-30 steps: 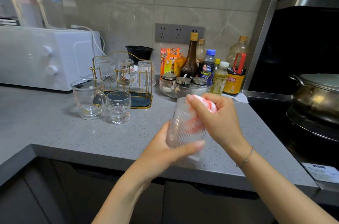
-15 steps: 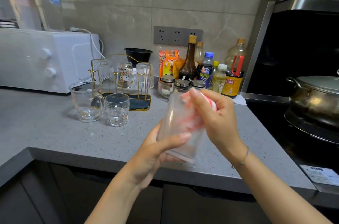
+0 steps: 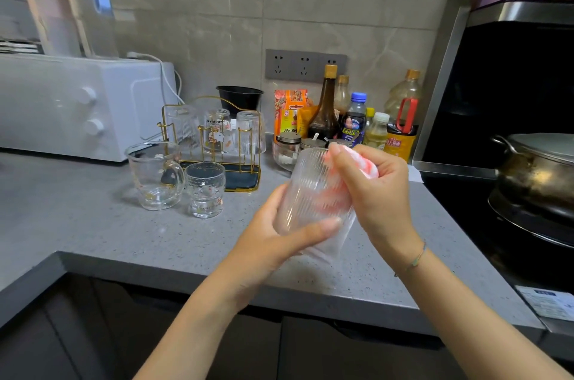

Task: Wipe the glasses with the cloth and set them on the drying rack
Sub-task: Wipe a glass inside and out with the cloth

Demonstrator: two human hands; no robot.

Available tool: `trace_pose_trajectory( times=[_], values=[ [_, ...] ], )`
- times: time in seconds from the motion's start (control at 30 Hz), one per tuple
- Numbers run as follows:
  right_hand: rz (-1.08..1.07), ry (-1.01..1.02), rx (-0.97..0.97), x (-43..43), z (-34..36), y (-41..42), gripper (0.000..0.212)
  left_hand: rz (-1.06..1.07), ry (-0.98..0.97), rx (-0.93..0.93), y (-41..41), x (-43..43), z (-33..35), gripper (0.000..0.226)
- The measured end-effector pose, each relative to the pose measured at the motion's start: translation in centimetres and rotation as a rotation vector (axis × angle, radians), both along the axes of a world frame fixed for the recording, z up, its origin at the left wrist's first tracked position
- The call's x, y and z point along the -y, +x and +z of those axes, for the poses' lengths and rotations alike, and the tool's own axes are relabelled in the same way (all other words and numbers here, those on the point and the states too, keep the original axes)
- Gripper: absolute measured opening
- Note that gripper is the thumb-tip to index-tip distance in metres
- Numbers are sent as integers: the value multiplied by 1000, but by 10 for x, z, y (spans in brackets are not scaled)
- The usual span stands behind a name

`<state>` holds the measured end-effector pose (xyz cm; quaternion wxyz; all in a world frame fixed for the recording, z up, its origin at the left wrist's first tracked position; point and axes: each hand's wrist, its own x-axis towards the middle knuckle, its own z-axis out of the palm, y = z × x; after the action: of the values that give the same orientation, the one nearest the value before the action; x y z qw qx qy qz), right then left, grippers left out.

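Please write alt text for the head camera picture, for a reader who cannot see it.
A person's left hand holds a ribbed glass over a grey counter while the right hand presses a pink and white cloth into it. Behind, a gold drying rack holds three upturned glasses; a mug and a small glass stand before it.

Grey speckled surface [image 3: 93, 224], on which are set a white oven [image 3: 62, 106] at back left, a gold-wire drying rack [image 3: 240, 176], a glass mug [image 3: 153, 176] and small glass [image 3: 205, 190] just before it, and bottles [image 3: 354, 124] grouped against the wall.
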<state>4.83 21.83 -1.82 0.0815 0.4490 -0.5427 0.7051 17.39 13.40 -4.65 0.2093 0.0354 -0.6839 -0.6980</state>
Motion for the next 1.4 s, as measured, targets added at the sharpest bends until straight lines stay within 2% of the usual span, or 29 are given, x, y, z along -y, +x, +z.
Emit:
trace_pose_trajectory(
  times=[0.1, 0.2, 0.27, 0.37, 0.43, 0.53, 0.6, 0.7, 0.83, 0.9, 1.0, 1.1, 1.2, 1.27, 1.33, 1.4],
  values=[
    [-20, 3, -53, 5, 0, 3, 48, 163, -139, -77, -3, -1, -1, 76],
    [-4, -1, -80, 7, -2, 2, 54, 163, -143, -136, -3, 2, -5, 71],
    [20, 0, -100, 7, -3, 4, 56, 73, -19, -145, 0, 4, -6, 65],
    [100, -43, -46, 8, -2, 6, 56, -142, 348, -115, 1, 4, -8, 66],
    [127, -65, -5, 9, -4, 5, 47, -277, 545, -126, -1, 3, -9, 68],
    [123, -54, 18, 10, -3, 4, 28, -364, 629, -136, -4, 6, -11, 69],
    [93, -56, 39, 10, -1, 3, 26, -335, 573, -100, -6, 10, -12, 70],
    [40, -50, -3, 8, 2, -2, 23, -211, 361, -28, -6, 15, -9, 71],
    [-57, 3, -158, 11, 2, -4, 45, -10, 32, 53, -5, 11, -3, 58],
    [-87, 19, -191, 13, 1, -4, 48, 104, -72, 9, -7, 7, -3, 54],
    [-91, 49, -211, 13, -2, -2, 45, 202, -132, -100, -14, 5, -9, 64],
    [-64, 68, -245, 12, 1, 1, 38, 139, -18, -139, -12, 7, -11, 59],
    [-18, 46, -244, 9, 2, 2, 47, 12, 172, -62, -7, 8, -12, 67],
    [49, -20, -180, 6, 1, 2, 56, -168, 347, -44, -6, 7, -12, 72],
    [93, -79, -94, 4, -2, 2, 57, -341, 530, -66, -6, 4, -11, 72],
    [99, -92, -34, 3, -4, 0, 53, -411, 593, -71, -7, 3, -12, 73]
  ],
)
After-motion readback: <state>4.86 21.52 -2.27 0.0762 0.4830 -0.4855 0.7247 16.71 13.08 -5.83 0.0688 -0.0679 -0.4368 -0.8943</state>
